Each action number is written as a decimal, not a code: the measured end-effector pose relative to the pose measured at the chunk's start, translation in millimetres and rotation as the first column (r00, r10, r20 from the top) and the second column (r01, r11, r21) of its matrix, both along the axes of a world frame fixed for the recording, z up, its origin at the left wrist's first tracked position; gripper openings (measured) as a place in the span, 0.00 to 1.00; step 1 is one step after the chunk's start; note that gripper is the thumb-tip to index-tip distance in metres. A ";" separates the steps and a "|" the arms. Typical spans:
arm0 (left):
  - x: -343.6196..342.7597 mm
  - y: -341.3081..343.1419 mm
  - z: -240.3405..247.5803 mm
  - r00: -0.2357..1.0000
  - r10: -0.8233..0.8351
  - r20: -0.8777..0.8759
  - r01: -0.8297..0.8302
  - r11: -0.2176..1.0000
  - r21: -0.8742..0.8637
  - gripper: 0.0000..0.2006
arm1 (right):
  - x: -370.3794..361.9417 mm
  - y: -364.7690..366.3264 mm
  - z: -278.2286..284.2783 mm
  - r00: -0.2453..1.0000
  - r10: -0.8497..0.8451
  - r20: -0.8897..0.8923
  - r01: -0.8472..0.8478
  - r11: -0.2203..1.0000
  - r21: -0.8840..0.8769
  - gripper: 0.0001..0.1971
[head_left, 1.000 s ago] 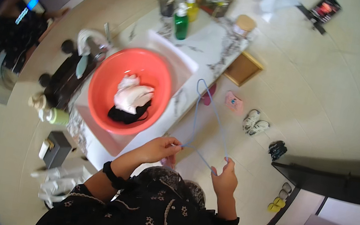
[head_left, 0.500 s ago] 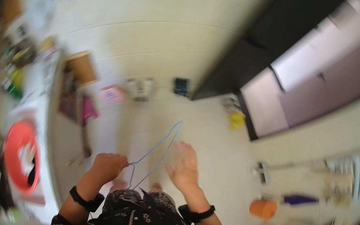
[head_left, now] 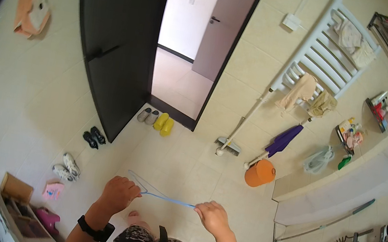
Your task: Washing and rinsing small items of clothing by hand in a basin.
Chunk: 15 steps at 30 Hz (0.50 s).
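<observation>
Between my two hands stretches a thin blue wire clothes hanger [head_left: 168, 199], held low in front of my body above the tiled floor. My left hand [head_left: 120, 196] is closed round one end of it, and my right hand [head_left: 213, 218] pinches the other end. One long side runs nearly level from hand to hand. The remaining wire makes a narrow loop pointing away and to the left. The parts inside my fingers are hidden.
A dark door [head_left: 121, 32] stands ajar ahead, with yellow slippers [head_left: 163, 124] and other shoes nearby. Right of the doorway are a broom [head_left: 229, 146], a purple cloth-like bundle on a pole [head_left: 284, 139], an orange bucket [head_left: 260, 173] and a towel rack [head_left: 325, 56]. An open cabinet [head_left: 17, 212] stands lower left.
My view has turned to the right. My right hand, open beside the hanger before, now grips it. The hanger has swung from pointing away to lying across between my hands.
</observation>
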State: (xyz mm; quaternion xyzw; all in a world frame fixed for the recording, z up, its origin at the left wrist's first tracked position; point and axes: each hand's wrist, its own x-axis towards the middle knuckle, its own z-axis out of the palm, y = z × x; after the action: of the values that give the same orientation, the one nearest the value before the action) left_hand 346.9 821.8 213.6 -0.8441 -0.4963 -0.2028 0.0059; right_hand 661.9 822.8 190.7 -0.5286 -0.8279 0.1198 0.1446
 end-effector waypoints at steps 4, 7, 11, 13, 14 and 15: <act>-1.4 50.8 -5.3 0.990 -0.046 0.132 0.040 0.998 0.053 0.07 | 9.4 10.6 -0.6 0.996 -0.052 -0.078 0.054 0.998 0.021 0.09; -12.6 89.8 -10.5 0.978 -0.055 0.199 0.057 0.998 -0.004 0.08 | 5.5 33.3 6.6 0.973 -0.104 -0.206 0.099 0.995 -0.033 0.11; -24.2 147.1 -0.6 0.932 0.139 0.335 -0.156 0.987 0.026 0.18 | -0.9 82.3 14.0 0.913 -0.292 -0.286 0.259 0.954 -0.149 0.11; -52.1 170.3 -11.6 0.911 0.185 0.368 -0.193 0.981 -0.015 0.23 | 3.1 113.2 11.0 0.848 -0.409 -0.337 0.371 0.912 -0.173 0.11; -63.1 184.1 -17.8 0.891 0.247 0.382 -0.239 0.969 -0.068 0.22 | 12.6 131.3 4.7 0.746 -0.490 -0.451 0.457 0.869 -0.187 0.11; -68.8 198.5 -21.2 0.867 0.309 0.392 -0.284 0.951 -0.122 0.20 | 22.9 147.9 0.5 0.624 -0.550 -0.555 0.533 0.819 -0.211 0.11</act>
State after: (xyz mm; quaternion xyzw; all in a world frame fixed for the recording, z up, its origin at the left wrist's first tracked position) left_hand 278.0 1020.3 192.4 -0.6970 -0.6161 -0.3553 -0.0915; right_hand 684.8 970.8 191.2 -0.6895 -0.5405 0.2403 0.4180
